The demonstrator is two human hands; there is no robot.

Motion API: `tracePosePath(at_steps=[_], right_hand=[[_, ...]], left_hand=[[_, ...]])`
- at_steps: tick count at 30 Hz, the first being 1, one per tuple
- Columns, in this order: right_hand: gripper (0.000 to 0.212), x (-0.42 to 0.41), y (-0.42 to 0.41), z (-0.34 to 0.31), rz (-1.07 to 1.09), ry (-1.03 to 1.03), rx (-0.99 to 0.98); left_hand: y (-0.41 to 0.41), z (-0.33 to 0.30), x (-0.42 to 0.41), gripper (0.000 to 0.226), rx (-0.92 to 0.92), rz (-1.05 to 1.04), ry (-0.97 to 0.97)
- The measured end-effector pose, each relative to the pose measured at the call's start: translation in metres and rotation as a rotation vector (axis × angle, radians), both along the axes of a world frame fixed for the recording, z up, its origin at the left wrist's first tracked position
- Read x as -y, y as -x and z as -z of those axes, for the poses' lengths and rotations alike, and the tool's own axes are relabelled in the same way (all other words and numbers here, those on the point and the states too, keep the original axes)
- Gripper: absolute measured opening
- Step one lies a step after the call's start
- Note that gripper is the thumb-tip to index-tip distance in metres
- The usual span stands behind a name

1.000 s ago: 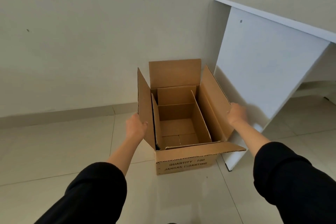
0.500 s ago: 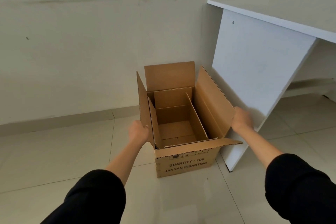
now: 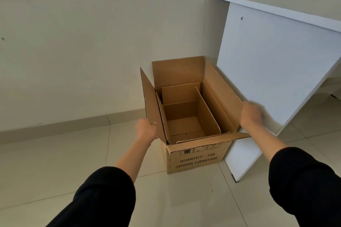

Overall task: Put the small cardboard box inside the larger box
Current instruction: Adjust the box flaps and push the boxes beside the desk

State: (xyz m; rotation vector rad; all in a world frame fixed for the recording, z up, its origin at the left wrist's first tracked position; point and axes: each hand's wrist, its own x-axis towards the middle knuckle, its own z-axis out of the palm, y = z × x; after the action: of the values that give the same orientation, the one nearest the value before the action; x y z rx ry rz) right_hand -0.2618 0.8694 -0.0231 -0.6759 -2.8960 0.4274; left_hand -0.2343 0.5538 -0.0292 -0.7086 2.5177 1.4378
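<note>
Head view, looking down at a tiled floor (image 3: 73,162) beside a white desk panel (image 3: 273,72). The larger box (image 3: 195,156) stands open on the floor, all 4 flaps raised or spread. The small cardboard box (image 3: 186,116) already sits inside it, open-topped, against the left wall and leaving a narrow gap on the right. The left hand (image 3: 147,131) grips the lower edge of the left flap (image 3: 149,101), fingers curled round the board. The right hand (image 3: 251,114) lies against the outer edge of the right flap (image 3: 221,96); it is motion-blurred, so whether it pinches the flap or merely presses on it cannot be told. Both hands are therefore outside the larger box, 1 on each side, and neither touches the small box, which lies between and below them.

Handling, as judged: both boxes are empty corrugated board, so probably light and stiff along the walls but easily creased at the flap folds. The surface looks dry and matt, unlikely to slip. If the inner box needs reseating, its upper rim at 2 opposite walls would be the sensible hold. The placement appears done.
</note>
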Motion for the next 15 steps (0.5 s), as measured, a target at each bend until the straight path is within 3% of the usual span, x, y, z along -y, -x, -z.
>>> tracePosePath(at_steps=[4,8,11,15], right_hand=[[0.041,-0.004,-0.004,-0.006,-0.034,0.042,0.027],[0.049,-0.001,-0.026,-0.015,-0.120,0.021,-0.055],[0.058,0.005,-0.050,-0.017,-0.277,-0.161,-0.097],[0.076,0.015,-0.081,-0.010,-0.562,-0.249,-0.089]], left_hand=[[0.004,0.000,-0.004,0.023,-0.016,0.031,0.090],[-0.001,0.003,0.000,0.023,-0.046,0.004,0.005],[-0.009,0.005,-0.003,0.055,-0.091,-0.033,-0.062],[-0.028,0.003,-0.017,0.085,-0.328,-0.022,0.089]])
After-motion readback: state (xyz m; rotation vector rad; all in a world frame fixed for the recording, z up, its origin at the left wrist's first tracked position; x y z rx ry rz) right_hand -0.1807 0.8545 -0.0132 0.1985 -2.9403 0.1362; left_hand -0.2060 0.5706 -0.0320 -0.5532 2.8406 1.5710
